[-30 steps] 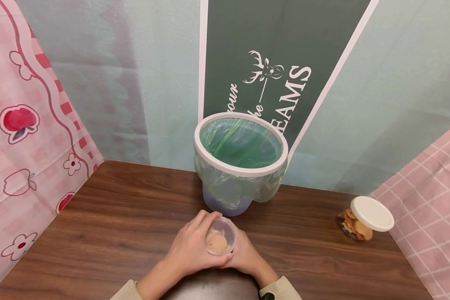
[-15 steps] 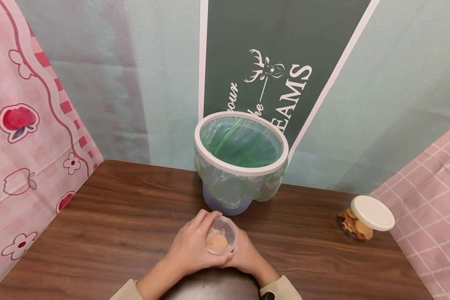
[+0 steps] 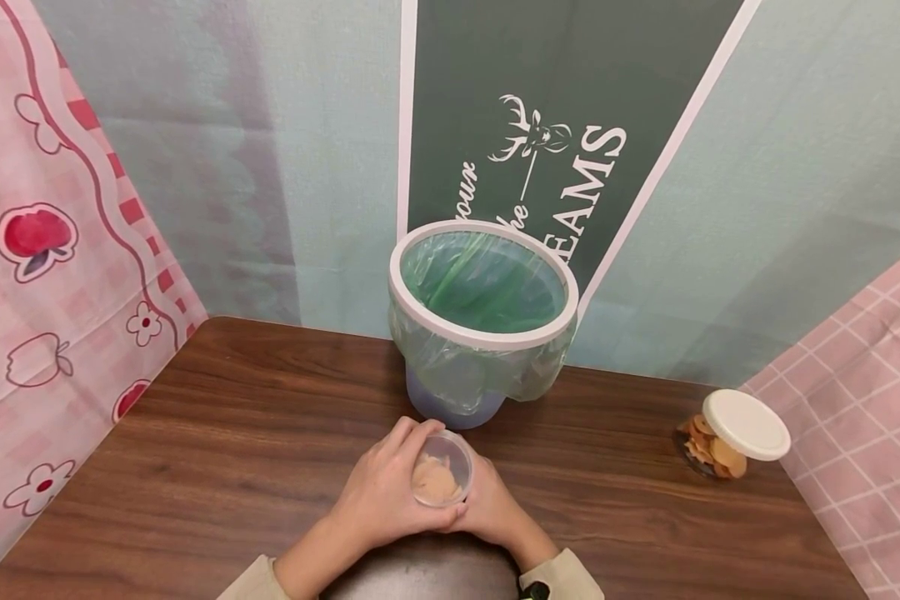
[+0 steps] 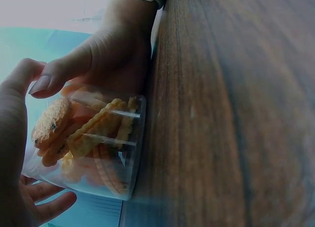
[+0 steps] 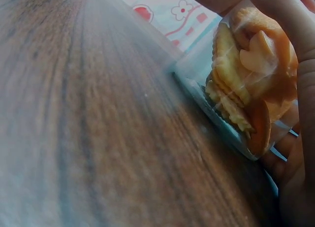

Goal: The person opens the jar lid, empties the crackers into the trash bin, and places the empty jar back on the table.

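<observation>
Left of the lined trash bin (image 3: pixel 487 339), bare wooden tabletop (image 3: pixel 247 442) gives a hand a wide lane as far as the apple-print cloth (image 3: pixel 45 317). Right of the bin, another open stretch ends at the lidded cookie jar (image 3: pixel 731 437). The bin's mouth is open from above. Directly in front, the left hand (image 3: pixel 386 492) and right hand (image 3: pixel 491 504) around the clear plastic cup (image 3: pixel 441 471) block the way; behind, the blue-green curtain (image 3: pixel 345 208) does.
</observation>
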Available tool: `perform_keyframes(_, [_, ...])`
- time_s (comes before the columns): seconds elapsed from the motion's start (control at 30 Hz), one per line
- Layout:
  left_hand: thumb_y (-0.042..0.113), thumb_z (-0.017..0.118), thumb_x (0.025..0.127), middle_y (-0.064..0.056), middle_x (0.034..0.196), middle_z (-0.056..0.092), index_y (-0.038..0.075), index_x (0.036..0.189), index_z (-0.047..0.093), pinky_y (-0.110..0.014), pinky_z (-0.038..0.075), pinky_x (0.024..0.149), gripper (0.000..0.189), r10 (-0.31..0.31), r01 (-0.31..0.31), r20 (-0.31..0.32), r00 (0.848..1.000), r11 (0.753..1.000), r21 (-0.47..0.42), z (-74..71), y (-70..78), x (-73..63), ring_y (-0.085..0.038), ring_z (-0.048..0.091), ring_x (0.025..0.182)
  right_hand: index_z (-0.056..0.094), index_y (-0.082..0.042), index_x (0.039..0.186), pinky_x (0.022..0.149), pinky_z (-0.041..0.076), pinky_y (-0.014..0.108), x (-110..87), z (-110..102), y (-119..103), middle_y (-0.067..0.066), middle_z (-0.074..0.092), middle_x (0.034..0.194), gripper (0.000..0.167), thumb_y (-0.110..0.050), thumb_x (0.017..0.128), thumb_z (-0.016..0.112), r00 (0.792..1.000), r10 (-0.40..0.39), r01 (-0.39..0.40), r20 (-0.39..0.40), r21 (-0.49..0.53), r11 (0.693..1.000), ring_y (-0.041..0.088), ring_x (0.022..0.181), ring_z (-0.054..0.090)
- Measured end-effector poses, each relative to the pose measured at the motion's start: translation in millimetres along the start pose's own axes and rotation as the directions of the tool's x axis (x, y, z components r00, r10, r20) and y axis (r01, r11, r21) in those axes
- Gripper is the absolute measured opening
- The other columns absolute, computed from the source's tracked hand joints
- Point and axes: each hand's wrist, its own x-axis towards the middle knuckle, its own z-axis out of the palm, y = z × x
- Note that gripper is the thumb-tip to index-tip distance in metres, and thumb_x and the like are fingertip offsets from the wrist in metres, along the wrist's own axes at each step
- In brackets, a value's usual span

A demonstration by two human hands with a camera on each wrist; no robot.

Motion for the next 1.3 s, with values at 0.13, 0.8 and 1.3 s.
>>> perform_keyframes(0.13, [0.062,0.086,0.057,0.009,0.105,0.056,0.025,0.13,0.058,-0.025,0.053,0.073,0.086,-0.005,0.005,0.002,1.0,1.0,-0.008,0.1,-0.3,-0.1,-0.004,0.058,0.082,0.047,-0.017,0.144,0.1,0.051,0.029,0.2,-0.1,1.0,0.004,0.066,0.13,0.099,-0.022,0.057,0.094,1.0,-0.005,0.005,-0.001,-0.012,1.0,0.008,0.115,0.061])
perform_keyframes(0.8, [0.061,0.087,0.057,0.01,0.106,0.056,0.024,0.13,0.058,-0.025,0.053,0.072,0.087,0.003,-0.003,-0.013,1.0,1.0,-0.018,1.5,-1.7,-0.1,-0.005,0.06,0.083,0.047,-0.017,0.144,0.101,0.05,0.029,1.0,-0.6,-0.1,0.004,0.066,0.131,0.099,-0.022,0.057,0.093,1.0,-0.004,0.004,0.001,-0.003,1.0,0.008,0.116,0.061])
perform_keyframes(1.3, [0.062,0.085,0.055,0.01,0.102,0.057,0.022,0.126,0.06,-0.028,0.053,0.071,0.086,0.009,-0.005,-0.061,0.998,0.998,0.066,0.2,2.4,-1.5,-0.007,0.06,0.079,0.052,-0.017,0.141,0.098,0.053,0.029,0.5,3.5,-1.5,0.002,0.069,0.127,0.094,-0.022,0.057,0.093,0.998,-0.026,0.022,-0.059,-0.07,0.997,0.008,0.112,0.065])
